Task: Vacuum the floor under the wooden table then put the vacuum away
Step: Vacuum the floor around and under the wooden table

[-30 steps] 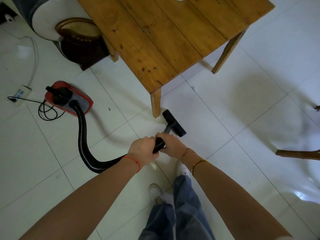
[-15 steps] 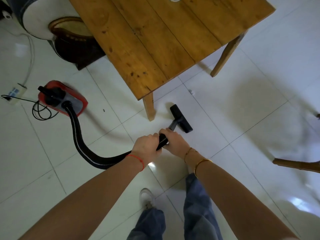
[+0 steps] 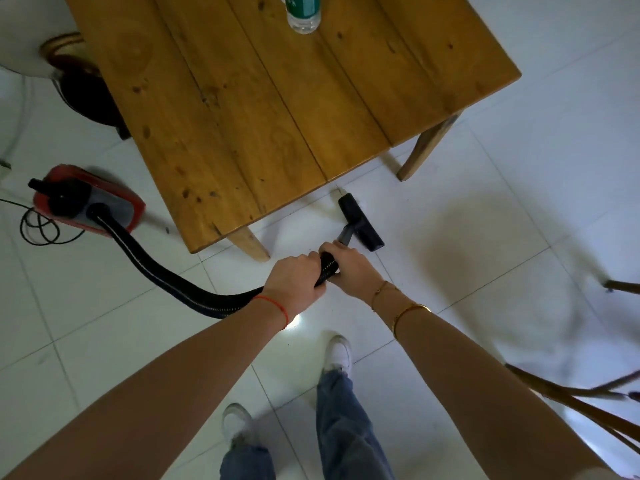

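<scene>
The wooden table (image 3: 263,109) fills the upper middle of the view. A red canister vacuum (image 3: 86,202) sits on the white tiles to its left. Its black ribbed hose (image 3: 166,271) curves across the floor to my hands. My left hand (image 3: 294,280) grips the hose end, and my right hand (image 3: 349,268) grips it just ahead, near the wand. The black floor nozzle (image 3: 362,221) lies on the tile at the table's near edge, between two table legs. A small pale scrap (image 3: 336,192) lies just beyond the nozzle.
A plastic water bottle (image 3: 304,12) stands on the table top. A dark round stand (image 3: 86,91) sits behind the table at the left. The vacuum's black cable (image 3: 38,230) coils on the floor. Wooden chair parts (image 3: 588,400) reach in at the right. My feet stand below.
The nozzle has slid rightward along the table's near edge, away from the near leg. I have stepped closer, and the water bottle on the table has come into view.
</scene>
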{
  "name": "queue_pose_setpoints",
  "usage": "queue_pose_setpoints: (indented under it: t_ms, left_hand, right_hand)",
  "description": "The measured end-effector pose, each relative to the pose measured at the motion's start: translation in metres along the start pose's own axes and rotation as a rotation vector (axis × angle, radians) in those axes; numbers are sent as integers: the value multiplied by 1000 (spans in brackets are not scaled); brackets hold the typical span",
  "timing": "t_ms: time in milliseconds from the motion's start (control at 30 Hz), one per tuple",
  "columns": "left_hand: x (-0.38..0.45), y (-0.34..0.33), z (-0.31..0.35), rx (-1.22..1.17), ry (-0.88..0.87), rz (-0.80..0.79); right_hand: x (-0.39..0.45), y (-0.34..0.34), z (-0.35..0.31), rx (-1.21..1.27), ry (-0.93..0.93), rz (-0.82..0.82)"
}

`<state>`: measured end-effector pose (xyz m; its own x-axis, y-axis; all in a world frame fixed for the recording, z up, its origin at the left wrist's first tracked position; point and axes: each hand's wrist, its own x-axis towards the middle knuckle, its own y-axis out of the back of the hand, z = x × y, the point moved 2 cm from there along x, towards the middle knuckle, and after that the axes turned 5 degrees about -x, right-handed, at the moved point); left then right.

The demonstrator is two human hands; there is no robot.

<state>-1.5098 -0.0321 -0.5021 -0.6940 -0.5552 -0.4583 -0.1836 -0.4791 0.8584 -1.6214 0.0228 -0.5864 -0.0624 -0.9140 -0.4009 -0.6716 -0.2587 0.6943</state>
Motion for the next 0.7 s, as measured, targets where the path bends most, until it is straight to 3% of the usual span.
queue_pose_setpoints:
  t_ms: [300,700]
  left_hand:
    - [36,8,44,-38,33,23]
    - [24,10,32,-11,53,65]
  right_hand:
    - [2,45,40,-18,6,-47]
    - [3,40,23,-85,6,34]
